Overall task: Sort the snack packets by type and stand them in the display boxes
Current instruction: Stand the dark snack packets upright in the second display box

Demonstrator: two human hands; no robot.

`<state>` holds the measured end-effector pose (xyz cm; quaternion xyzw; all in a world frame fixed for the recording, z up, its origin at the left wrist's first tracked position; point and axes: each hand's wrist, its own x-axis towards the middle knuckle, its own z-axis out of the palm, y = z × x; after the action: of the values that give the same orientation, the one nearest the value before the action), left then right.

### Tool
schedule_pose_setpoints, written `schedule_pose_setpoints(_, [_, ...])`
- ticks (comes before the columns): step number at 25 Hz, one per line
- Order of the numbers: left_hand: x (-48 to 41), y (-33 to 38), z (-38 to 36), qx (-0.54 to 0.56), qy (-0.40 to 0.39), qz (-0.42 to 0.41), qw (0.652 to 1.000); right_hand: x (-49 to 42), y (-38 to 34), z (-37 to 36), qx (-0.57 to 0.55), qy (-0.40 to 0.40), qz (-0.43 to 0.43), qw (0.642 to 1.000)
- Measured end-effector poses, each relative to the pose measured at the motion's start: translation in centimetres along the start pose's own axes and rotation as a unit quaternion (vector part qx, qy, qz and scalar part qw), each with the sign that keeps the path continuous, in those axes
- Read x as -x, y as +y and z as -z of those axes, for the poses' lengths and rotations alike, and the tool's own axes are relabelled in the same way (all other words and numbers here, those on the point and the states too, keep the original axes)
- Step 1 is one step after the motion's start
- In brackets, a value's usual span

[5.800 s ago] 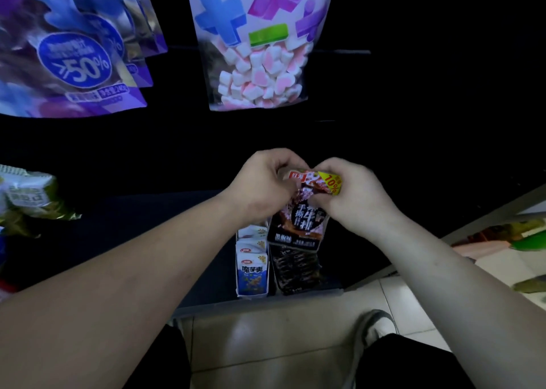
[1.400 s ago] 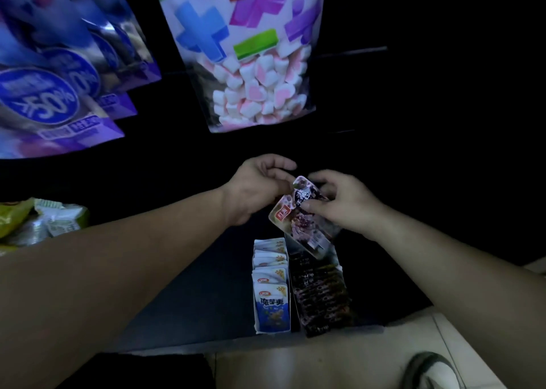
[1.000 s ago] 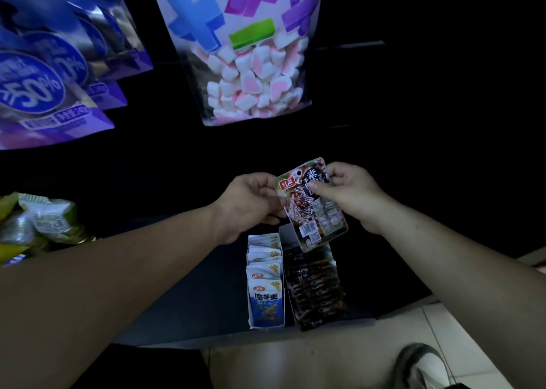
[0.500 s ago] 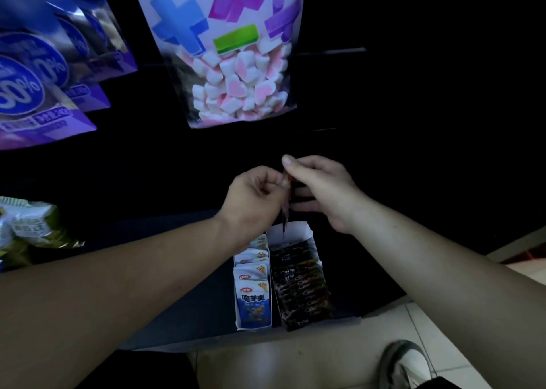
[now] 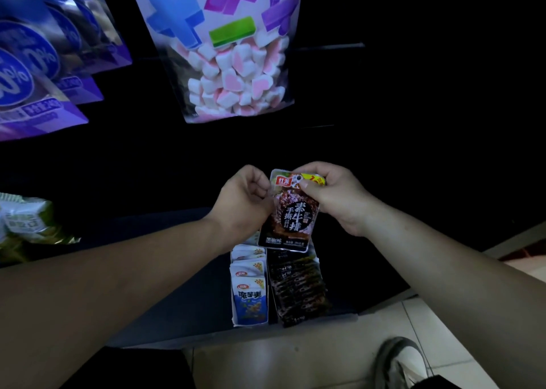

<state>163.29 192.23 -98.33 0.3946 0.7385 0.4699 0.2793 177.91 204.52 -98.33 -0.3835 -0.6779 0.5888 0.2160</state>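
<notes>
A dark snack packet (image 5: 291,217) with a red logo and white characters hangs upright, face toward me, above the display boxes. My right hand (image 5: 334,196) pinches its top right corner. My left hand (image 5: 243,202) is curled against its left edge, fingertips at the top left corner. Below stand two narrow display boxes on a dark low shelf: the left box (image 5: 249,288) holds a row of blue-and-white packets, the right box (image 5: 298,288) holds a row of dark packets like the held one.
A large bag of pink-and-white marshmallows (image 5: 233,63) hangs above the hands. Purple bags (image 5: 44,72) hang at the upper left. Green packets (image 5: 26,226) lie at the left edge. Pale tiled floor and my shoe (image 5: 404,362) show below the shelf's front edge.
Half a second ago the packet was edge-on between both hands. It now faces me flat, held a little lower over the right box.
</notes>
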Motion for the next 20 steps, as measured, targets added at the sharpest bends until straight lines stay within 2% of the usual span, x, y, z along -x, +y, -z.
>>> schedule_pose_setpoints(4, [-0.7,-0.4,0.0,0.037,-0.009,0.029,0.999,-1.5,-0.2,0.6,0.171,0.049,0.126,0.976])
schedule_pose_setpoints(7, [-0.8,-1.6,0.1,0.018,-0.054,0.039,0.998,-1.9,0.3,0.4,0.245,0.034,0.157,0.956])
schedule_pose_setpoints(12, [-0.1,-3.9,0.3,-0.035,-0.157,0.107,0.981,-1.9,4.3,-0.6,0.314,-0.035,0.111,0.942])
schedule_pose_setpoints(16, [0.1,-4.6,0.6,-0.086,-0.158,0.145,0.973,-1.5,7.9,-0.7,0.39,-0.079,0.045,0.916])
schedule_pose_setpoints(20, [1.1,-5.0,0.1,-0.132,-0.159,0.153,0.966,-1.4,8.8,-1.2,0.445,-0.058,0.006,0.894])
